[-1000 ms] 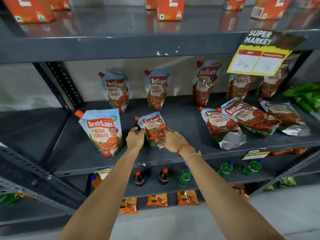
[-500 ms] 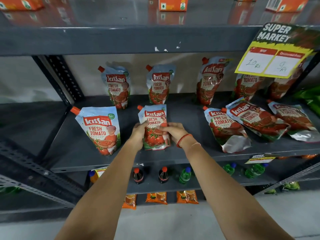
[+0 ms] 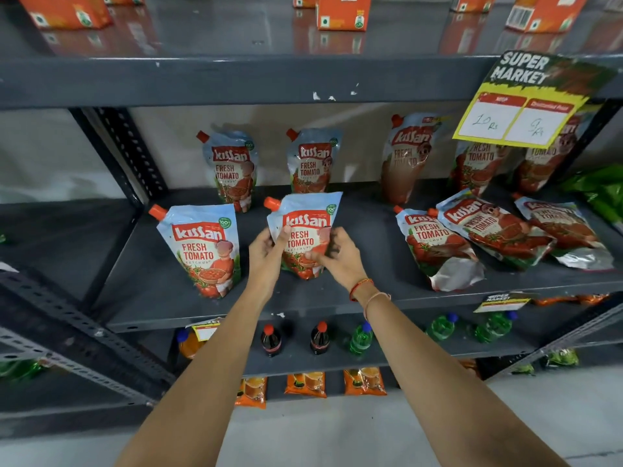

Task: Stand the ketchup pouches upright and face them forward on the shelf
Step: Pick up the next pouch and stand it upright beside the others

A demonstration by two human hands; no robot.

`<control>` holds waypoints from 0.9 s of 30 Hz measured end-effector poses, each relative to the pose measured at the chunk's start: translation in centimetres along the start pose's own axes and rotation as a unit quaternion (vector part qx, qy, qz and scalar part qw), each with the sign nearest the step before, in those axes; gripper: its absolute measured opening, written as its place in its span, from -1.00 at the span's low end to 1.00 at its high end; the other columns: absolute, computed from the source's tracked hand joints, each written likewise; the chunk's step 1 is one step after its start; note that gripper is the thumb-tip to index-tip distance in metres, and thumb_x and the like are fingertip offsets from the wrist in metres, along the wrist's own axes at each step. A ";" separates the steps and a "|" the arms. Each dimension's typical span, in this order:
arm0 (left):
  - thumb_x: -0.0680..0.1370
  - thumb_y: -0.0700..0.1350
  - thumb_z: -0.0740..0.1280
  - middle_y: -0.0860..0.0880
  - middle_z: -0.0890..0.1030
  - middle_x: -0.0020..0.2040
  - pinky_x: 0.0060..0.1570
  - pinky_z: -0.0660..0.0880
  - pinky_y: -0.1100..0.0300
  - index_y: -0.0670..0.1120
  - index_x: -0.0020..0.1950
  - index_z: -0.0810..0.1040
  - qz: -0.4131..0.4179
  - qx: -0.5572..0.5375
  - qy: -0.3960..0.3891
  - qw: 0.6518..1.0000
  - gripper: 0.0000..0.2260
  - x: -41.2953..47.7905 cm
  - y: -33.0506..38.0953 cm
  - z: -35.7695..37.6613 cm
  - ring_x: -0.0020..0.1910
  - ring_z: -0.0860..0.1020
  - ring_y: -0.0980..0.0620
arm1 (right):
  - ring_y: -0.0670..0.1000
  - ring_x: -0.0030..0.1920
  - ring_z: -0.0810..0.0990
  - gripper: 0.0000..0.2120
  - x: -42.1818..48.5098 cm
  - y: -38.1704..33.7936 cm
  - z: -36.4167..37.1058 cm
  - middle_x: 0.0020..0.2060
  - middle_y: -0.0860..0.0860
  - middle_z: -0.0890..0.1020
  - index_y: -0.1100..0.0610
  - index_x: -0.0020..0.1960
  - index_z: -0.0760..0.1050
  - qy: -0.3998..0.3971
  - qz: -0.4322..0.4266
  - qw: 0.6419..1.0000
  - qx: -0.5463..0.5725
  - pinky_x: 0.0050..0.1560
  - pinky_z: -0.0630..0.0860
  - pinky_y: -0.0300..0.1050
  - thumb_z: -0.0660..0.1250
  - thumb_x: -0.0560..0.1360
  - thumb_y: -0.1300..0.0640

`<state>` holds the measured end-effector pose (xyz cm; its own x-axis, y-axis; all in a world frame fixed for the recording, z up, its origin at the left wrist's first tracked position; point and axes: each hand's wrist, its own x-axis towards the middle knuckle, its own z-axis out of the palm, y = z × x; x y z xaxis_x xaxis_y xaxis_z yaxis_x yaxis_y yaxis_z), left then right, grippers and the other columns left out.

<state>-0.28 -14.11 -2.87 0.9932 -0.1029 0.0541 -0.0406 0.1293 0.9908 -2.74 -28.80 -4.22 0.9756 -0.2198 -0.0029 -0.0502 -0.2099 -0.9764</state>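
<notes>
We see both hands on the centre pouch (image 3: 305,230), upright on the shelf (image 3: 337,298), label forward. Left hand (image 3: 266,254) grip clamped on its left edge; right hand (image 3: 340,256) pinches the right side.

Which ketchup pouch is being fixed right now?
Look at the grey middle shelf and find its front row. The ketchup pouch stands upright there, label forward. Unlike its neighbours, it sits between both hands, the left hand and the right hand.

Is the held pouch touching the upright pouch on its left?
Apart. Head view shows bare shelf between the held pouch and the left pouch.
</notes>
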 end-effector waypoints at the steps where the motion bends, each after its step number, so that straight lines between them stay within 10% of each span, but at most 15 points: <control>1: 0.57 -0.09 0.25 0.05 0.63 0.01 -0.09 0.55 0.37 -0.07 0.11 0.52 -0.008 0.027 -0.011 1.000 -0.84 -0.2 -0.5 -0.4 0.01 0.60 0.16 | -0.02 0.02 0.62 -0.54 -0.1 0.1 0.1 0.11 0.09 0.61 0.22 0.16 0.37 -0.003 0.002 1.000 -0.005 -0.04 0.60 -0.25 0.49 0.36 0.19; 5: 0.55 -0.01 0.27 -0.04 0.57 0.13 -0.07 0.48 0.42 -0.16 0.24 0.46 -0.049 0.109 0.017 0.993 -0.67 -1.8 -2.5 -1.3 0.03 0.55 0.12 | 0.05 0.17 0.59 -0.51 -0.6 0.4 0.6 0.19 0.11 0.60 0.17 0.23 0.37 -0.016 0.015 0.999 -0.028 0.19 0.56 0.03 0.47 0.38 0.09; 10: 0.54 -0.09 0.29 -0.15 0.57 0.01 -0.12 0.42 0.49 -0.20 0.15 0.46 0.059 0.147 0.165 0.974 -0.75 -4.4 -3.2 0.4 -0.08 0.51 0.05 | -0.04 0.09 0.53 -0.47 -1.9 -0.8 -0.7 0.13 0.08 0.58 0.19 0.28 0.40 0.080 -0.005 0.997 -0.017 0.11 0.51 -0.22 0.48 0.38 0.09; 17: 0.53 -0.20 0.30 -0.07 0.60 -0.09 -0.14 0.41 0.48 -0.19 -0.04 0.55 0.115 0.215 -0.034 0.969 -0.92 -4.1 -1.3 8.6 -0.17 0.51 0.14 | 0.09 0.05 0.58 -0.70 -2.1 -2.7 -11.4 0.03 0.15 0.64 0.23 0.09 0.53 0.249 -0.062 0.960 -0.110 0.10 0.52 -0.02 0.38 0.46 0.06; 22: 0.53 -0.02 0.31 -0.12 0.62 0.04 0.07 0.52 0.14 -0.20 0.16 0.51 -0.070 0.284 -0.092 0.952 -0.69 -1.5 -1.8 16.1 0.04 0.57 -0.06 | 0.27 0.17 0.54 -0.60 -1.0 -0.6 -20.1 0.13 0.28 0.59 0.30 0.17 0.51 0.254 0.113 0.904 -0.326 0.12 0.50 0.08 0.30 0.49 0.01; 27: 0.54 0.04 0.22 -0.20 0.52 0.27 0.22 0.48 -0.08 -0.19 0.30 0.43 -0.207 0.305 -0.082 0.926 -0.58 0.1 -3.8 22.2 0.22 0.50 -0.20 | 0.24 0.24 0.51 -0.52 -0.9 2.8 -24.1 0.27 0.19 0.53 0.21 0.31 0.43 0.150 0.235 0.941 -0.193 0.22 0.43 0.02 0.23 0.52 -0.08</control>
<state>-2.43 -36.46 -3.89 0.9096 -0.1745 -0.3772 0.2357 -0.5309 0.8140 -8.91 -52.16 -1.73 0.7248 -0.6216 -0.2972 -0.5915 -0.3403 -0.7309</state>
